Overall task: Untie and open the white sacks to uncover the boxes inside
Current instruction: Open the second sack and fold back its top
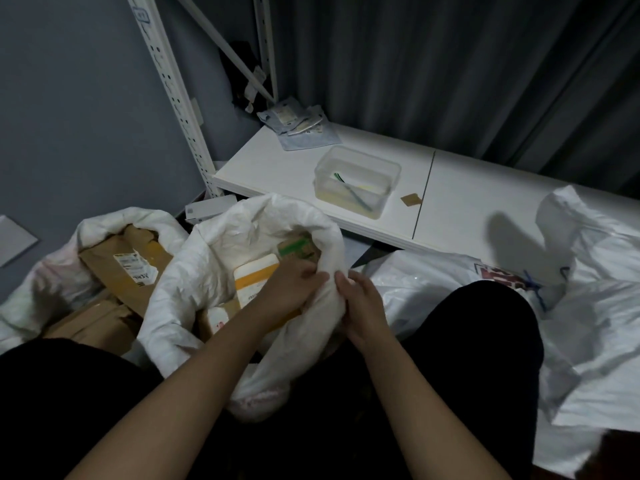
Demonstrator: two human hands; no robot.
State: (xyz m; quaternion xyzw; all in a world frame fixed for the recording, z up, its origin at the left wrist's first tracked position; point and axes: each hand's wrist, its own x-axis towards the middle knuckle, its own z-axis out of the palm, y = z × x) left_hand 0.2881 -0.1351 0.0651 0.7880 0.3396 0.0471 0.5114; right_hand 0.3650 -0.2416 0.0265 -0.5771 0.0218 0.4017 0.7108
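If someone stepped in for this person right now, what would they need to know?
Left hand and right hand both grip the rolled rim of the middle sack. It is open, with a yellow box showing inside. The left sack is open too, brown boxes uncovered. The sack on the right looks still closed with a blue tie; undo that one next.

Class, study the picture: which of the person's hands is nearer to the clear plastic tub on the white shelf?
Right. The right hand grips the sack's rim below the clear plastic tub; the left hand is farther left, reaching inside the sack.
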